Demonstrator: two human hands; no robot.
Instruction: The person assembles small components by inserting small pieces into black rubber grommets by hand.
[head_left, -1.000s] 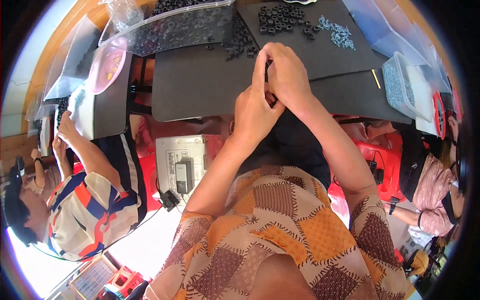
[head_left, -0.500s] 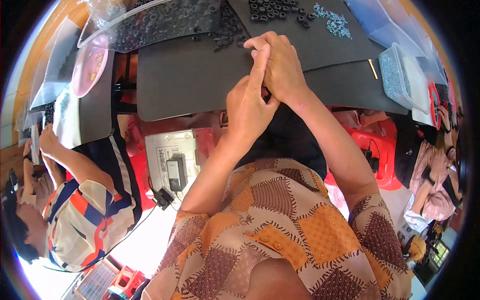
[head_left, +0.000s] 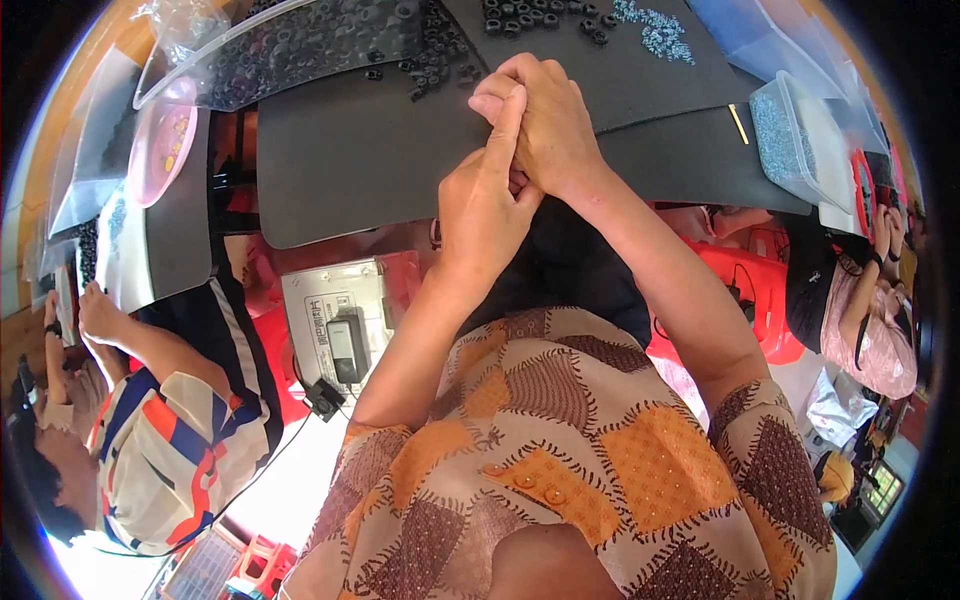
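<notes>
My left hand (head_left: 480, 215) and my right hand (head_left: 555, 130) are pressed together above the front part of a black tabletop (head_left: 340, 165). The left index finger stretches up along the right hand, while its other fingers are tucked in behind. On the right hand the fingers curl over toward the left, with the back of the hand facing up. Anything between the palms is hidden. Just beyond the hands lie loose black ring-shaped pieces (head_left: 445, 65), more black rings (head_left: 530, 18) and a scatter of small silvery-blue pieces (head_left: 660, 32).
A clear tray (head_left: 165, 85) with black rings is at far left, near a pink plate (head_left: 145, 165). At right are a clear tub (head_left: 808, 165) of small blue-grey pieces and a thin yellow stick (head_left: 739, 124). Below stand a metal box (head_left: 310, 290) and red stool (head_left: 775, 310). A co-worker (head_left: 170, 430) sits left.
My joined hands stay clasped, with the right fingers slightly more curled. The whole view has shifted a little, so the table items appear slightly farther left and up.
</notes>
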